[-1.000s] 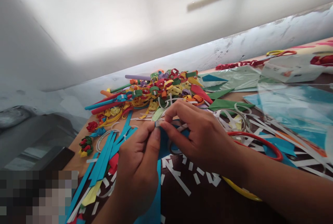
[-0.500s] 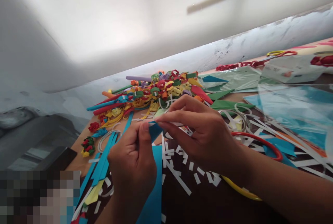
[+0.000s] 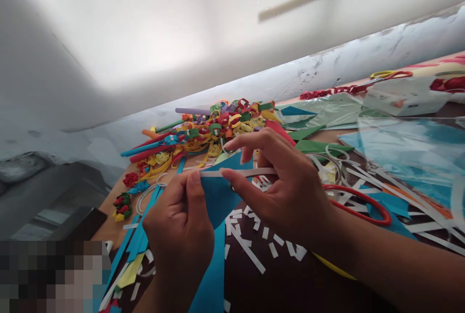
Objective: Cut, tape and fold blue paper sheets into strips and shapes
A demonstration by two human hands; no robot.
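Note:
Low in the middle, my left hand [image 3: 178, 221] is closed, its thumb and bent index finger pinching a blue sheet of paper [image 3: 220, 199] at its left corner. A narrow white strip [image 3: 210, 174] lies across this paper, running from under the left thumb towards my right palm. My right hand [image 3: 283, 177] is on the right with its thumb touching the strip. Its index finger is raised and apart from the thumb, while the other fingers curl near the paper's upper edge. Under the hands lies a longer blue paper piece [image 3: 214, 274].
Behind the hands rises a heap of colourful paper chains [image 3: 225, 124]. White paper scraps [image 3: 250, 250] litter the dark tabletop. To the right are a red ring [image 3: 385, 213], clear plastic packets [image 3: 410, 153] and white strips [image 3: 428, 228]. Blue strips [image 3: 140, 240] lie at left.
The right thumb and index finger have parted from their pinch at the paper's edge. The blue paper now shows more widely between the hands, with the white strip across it. My left hand moved slightly left.

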